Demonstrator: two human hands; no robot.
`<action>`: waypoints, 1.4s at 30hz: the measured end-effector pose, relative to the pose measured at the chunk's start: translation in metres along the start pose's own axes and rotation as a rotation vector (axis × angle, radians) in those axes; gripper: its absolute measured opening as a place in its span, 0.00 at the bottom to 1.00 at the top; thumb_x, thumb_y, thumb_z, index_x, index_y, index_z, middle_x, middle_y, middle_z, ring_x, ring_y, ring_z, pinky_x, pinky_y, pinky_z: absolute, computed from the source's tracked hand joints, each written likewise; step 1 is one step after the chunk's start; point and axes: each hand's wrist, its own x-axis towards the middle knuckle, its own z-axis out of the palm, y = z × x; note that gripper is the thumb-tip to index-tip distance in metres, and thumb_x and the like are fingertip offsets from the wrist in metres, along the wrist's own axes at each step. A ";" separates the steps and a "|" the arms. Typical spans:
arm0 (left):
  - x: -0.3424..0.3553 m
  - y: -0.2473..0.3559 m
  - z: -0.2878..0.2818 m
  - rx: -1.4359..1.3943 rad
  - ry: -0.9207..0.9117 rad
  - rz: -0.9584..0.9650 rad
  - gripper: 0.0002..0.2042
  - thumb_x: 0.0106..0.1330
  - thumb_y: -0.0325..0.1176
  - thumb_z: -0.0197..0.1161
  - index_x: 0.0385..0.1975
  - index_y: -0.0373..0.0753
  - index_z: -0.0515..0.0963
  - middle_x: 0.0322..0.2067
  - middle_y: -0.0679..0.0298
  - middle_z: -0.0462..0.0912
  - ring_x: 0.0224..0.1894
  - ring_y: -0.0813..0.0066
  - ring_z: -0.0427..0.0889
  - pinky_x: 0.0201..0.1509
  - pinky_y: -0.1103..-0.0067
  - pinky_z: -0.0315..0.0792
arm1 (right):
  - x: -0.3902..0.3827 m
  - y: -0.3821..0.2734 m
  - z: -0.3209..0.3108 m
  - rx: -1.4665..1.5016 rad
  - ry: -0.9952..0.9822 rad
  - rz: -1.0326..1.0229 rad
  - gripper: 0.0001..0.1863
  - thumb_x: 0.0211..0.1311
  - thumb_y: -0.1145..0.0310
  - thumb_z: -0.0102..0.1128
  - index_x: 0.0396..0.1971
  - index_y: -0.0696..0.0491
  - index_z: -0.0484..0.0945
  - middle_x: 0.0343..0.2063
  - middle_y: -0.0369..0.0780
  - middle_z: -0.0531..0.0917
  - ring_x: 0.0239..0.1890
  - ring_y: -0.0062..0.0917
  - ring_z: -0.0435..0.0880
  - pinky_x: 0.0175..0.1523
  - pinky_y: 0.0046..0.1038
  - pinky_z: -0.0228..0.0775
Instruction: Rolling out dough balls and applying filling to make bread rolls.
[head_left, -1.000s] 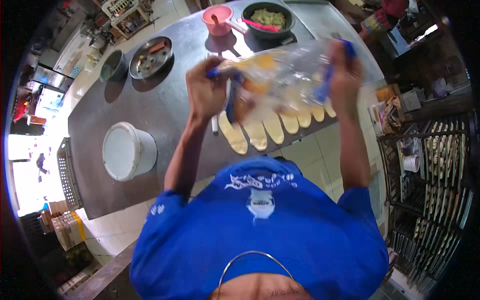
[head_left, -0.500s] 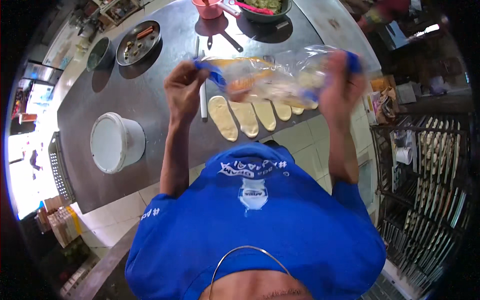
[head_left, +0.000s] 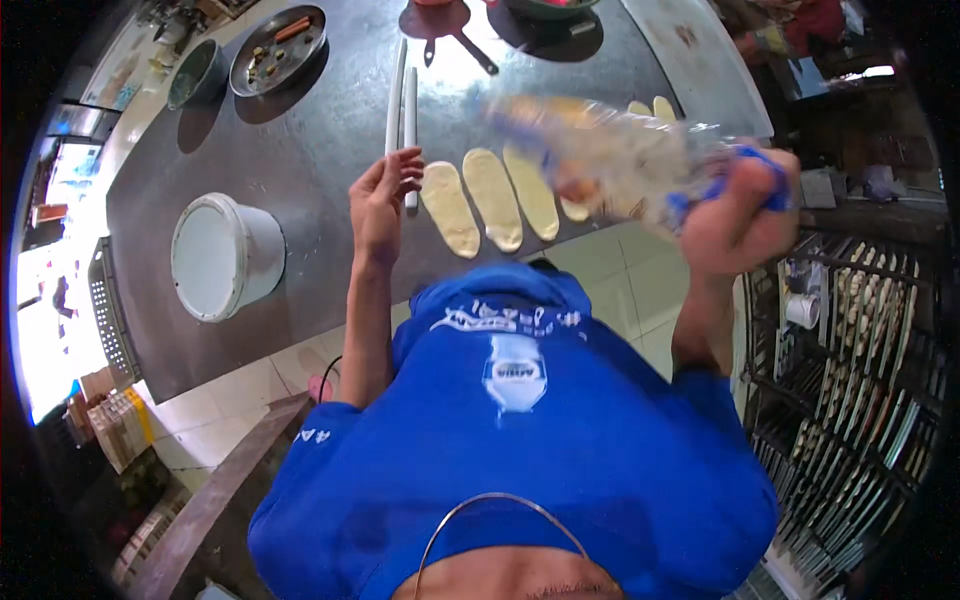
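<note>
My right hand (head_left: 755, 215) grips a clear plastic bag (head_left: 630, 165) with blue and yellow print, held out to the right over a row of flat oval dough pieces (head_left: 491, 200) on the steel table (head_left: 180, 360). The bag is blurred and hides some of the dough. My left hand (head_left: 388, 190) is empty, its fingers loosely bent and apart, beside two white rods (head_left: 410, 110) lying lengthwise left of the dough.
A white bucket (head_left: 228, 258) stands on the left. A metal plate (head_left: 277, 52) with food bits, a dark bowl (head_left: 195, 75) and another bowl (head_left: 545, 8) are at the back. A tray rack (head_left: 850, 340) stands right; a person in red (head_left: 800, 25) is top right.
My left hand has let go of the bag and moved down beside the white rods. My right hand has swung the bag rightward and lower, uncovering more dough.
</note>
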 end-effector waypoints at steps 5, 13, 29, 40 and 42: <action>0.000 -0.022 0.000 -0.006 -0.049 -0.351 0.32 0.76 0.57 0.41 0.46 0.31 0.82 0.38 0.58 0.84 0.33 0.75 0.78 0.36 0.85 0.67 | -0.004 0.003 0.009 -0.129 -0.066 0.028 0.13 0.66 0.63 0.63 0.24 0.54 0.75 0.16 0.35 0.71 0.15 0.26 0.61 0.21 0.29 0.53; -0.016 -0.044 0.033 -0.780 -0.448 -0.668 0.25 0.68 0.48 0.61 0.53 0.31 0.77 0.45 0.51 0.84 0.45 0.61 0.85 0.48 0.72 0.80 | -0.060 -0.001 -0.001 0.114 -0.311 -0.619 0.26 0.66 0.44 0.58 0.21 0.51 0.71 0.18 0.34 0.70 0.22 0.25 0.68 0.35 0.33 0.67; -0.047 -0.042 0.106 0.301 -0.678 -0.076 0.14 0.59 0.23 0.66 0.46 0.33 0.79 0.35 0.57 0.86 0.30 0.74 0.81 0.37 0.81 0.77 | -0.100 0.013 0.042 0.449 -0.589 0.849 0.27 0.57 0.58 0.72 0.50 0.60 0.77 0.45 0.44 0.85 0.44 0.30 0.85 0.50 0.26 0.77; -0.115 -0.069 -0.014 0.307 -0.401 -0.329 0.17 0.65 0.39 0.63 0.47 0.33 0.78 0.37 0.57 0.82 0.35 0.73 0.77 0.43 0.75 0.72 | -0.116 0.022 0.133 0.893 -0.405 1.219 0.13 0.63 0.69 0.65 0.43 0.60 0.79 0.34 0.38 0.85 0.31 0.19 0.82 0.37 0.18 0.75; -0.109 -0.092 -0.052 0.515 -0.099 -0.184 0.17 0.64 0.37 0.63 0.49 0.34 0.78 0.42 0.56 0.80 0.41 0.68 0.77 0.49 0.74 0.72 | -0.111 0.035 0.147 0.803 -0.617 1.259 0.12 0.63 0.68 0.64 0.43 0.59 0.79 0.33 0.37 0.84 0.28 0.18 0.80 0.34 0.18 0.74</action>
